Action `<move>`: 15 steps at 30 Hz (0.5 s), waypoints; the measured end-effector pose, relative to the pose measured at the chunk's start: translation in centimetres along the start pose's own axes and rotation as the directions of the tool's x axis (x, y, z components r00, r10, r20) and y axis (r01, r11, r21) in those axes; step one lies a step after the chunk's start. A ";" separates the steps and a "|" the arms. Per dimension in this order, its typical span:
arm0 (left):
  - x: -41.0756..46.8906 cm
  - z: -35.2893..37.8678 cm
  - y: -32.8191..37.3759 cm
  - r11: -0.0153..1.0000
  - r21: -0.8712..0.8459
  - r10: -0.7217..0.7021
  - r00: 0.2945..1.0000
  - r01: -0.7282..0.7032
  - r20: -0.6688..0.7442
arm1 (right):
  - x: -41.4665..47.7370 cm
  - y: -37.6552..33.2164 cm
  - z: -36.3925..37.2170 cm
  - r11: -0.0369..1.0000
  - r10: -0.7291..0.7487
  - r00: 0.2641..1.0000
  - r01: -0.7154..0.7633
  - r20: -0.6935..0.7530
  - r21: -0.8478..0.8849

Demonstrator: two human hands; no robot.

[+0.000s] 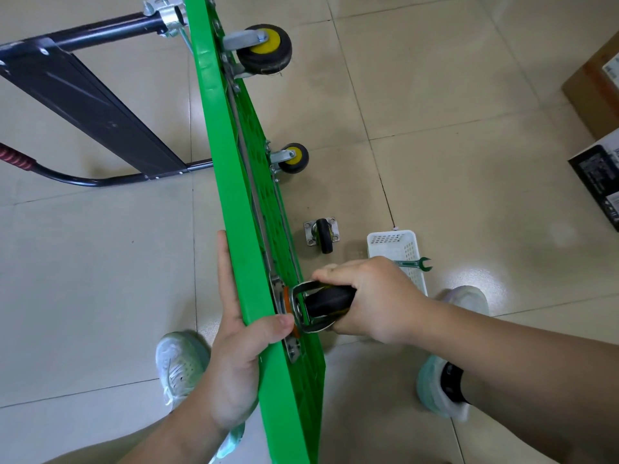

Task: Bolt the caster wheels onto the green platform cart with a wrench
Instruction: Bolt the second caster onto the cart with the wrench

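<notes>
1. My left hand (234, 333) clamps the near end of the green platform cart (234, 182), which stands on edge on the floor (435, 145). The fingers lie flat along one face and the thumb hooks over the rim.
2. My right hand (368, 296) has its fingers curled round a black caster wheel (330, 299), holding it against the cart's underside.
3. Beyond that, a loose caster (322, 239) lies on the floor near a white basket (398, 259), and the wrench (413, 262) rests on the basket.
4. Farther along the cart sit a mounted caster (293, 158) and then the far caster (266, 50).

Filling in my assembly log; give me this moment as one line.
left hand: grips green cart by edge | right hand: holds caster against cart underside | wrench: across white basket | spare caster: on floor
</notes>
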State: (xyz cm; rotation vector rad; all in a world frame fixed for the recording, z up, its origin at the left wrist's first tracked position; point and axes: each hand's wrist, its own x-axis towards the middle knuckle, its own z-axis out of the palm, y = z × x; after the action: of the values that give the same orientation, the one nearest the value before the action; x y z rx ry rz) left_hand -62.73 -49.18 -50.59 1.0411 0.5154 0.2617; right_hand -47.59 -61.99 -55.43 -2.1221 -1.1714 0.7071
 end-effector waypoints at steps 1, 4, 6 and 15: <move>0.0 -0.1 0.0 1.000 0.003 -0.005 1.000 0.005 -0.001 | 0.0 -0.1 0.0 1.000 -0.007 1.000 0.007 0.002 -0.015; -0.1 -0.2 0.0 0.999 0.030 -0.018 1.000 0.019 -0.007 | -0.1 -0.3 -0.1 0.998 -0.035 0.999 0.036 0.011 -0.049; -0.1 -0.2 0.2 0.999 0.043 -0.020 1.000 0.020 -0.003 | -0.1 -0.5 -0.1 0.994 -0.064 0.998 0.065 0.012 -0.090; 0.1 -1.1 0.7 0.991 0.117 -0.066 0.996 0.060 0.052 | -0.2 -0.9 -0.1 0.984 -0.097 0.995 0.097 0.006 -0.148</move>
State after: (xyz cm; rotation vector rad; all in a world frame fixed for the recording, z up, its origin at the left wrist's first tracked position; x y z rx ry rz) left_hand -63.20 -47.93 -50.48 1.1389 0.5165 0.1479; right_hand -48.13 -61.83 -54.72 -2.1683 -1.3540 0.5918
